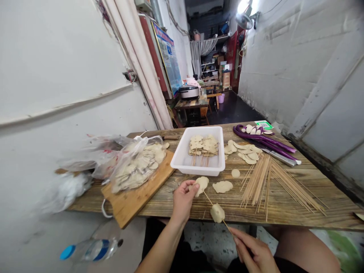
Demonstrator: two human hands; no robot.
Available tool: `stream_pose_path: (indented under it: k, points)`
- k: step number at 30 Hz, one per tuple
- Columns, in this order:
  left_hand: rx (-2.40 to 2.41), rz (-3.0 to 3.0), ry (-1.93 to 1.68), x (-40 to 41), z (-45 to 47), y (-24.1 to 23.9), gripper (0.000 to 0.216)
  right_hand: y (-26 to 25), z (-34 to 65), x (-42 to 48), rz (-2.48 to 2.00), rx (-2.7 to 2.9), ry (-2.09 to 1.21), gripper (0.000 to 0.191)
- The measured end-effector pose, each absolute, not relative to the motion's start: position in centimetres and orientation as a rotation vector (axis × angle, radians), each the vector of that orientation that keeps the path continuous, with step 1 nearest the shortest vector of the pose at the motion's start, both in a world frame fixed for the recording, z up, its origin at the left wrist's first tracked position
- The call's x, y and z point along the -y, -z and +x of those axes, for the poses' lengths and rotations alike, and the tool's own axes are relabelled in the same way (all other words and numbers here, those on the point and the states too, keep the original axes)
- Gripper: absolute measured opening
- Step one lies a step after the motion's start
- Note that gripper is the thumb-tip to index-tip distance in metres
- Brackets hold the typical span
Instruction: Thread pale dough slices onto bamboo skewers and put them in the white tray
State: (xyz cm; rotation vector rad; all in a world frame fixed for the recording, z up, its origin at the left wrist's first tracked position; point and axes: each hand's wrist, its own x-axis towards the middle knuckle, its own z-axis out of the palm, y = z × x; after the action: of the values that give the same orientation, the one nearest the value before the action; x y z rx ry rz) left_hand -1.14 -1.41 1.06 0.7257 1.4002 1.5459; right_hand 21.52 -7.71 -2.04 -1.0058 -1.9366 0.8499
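Note:
My left hand pinches a thin pale-beige slice between thumb and fingers, just above the table. The slice meets the upper end of a bamboo skewer; whether the tip has gone through it I cannot tell. Lower on the same skewer sits a folded pale slice. My right hand is closed around the skewer's lower end, in front of the table edge. Loose on the wood beyond lie an irregular slice and a small round one.
A white plastic tub holds skewered slices. Right of it are a slice pile, purple eggplants, a knife and many bamboo skewers. To the left, a bag of slices rests on a cutting board.

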Motion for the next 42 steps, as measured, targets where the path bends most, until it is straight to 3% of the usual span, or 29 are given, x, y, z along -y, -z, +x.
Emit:
stream_pose_path:
  k: [20, 27, 35, 37, 42]
  points:
    - [-1.314, 0.778, -1.443, 2.7, 0.6, -0.8, 0.032, 1.0, 19.3, 7.0, -1.094, 1.802, -0.961, 0.034]
    - [-1.198, 0.782, -1.341, 3.2, 0.8, -1.4, 0.049, 1.6, 17.9, 6.5, -1.121, 1.762, -0.955, 0.033]
    - [-1.557, 0.947, -1.221, 3.6, -1.0, 0.3, 0.080, 4.1, 15.2, 6.4, -1.294, 1.919, -0.915, 0.039]
    - [-1.647, 1.060, -1.231, 3.9, -1.5, 0.9, 0.075, 4.1, 14.6, 6.4, -1.313, 2.000, -0.926, 0.040]
    - [-1.803, 1.404, -1.236, 4.6, -1.7, 1.2, 0.033, 4.1, 13.7, 6.6, -1.311, 2.040, -0.945, 0.037]
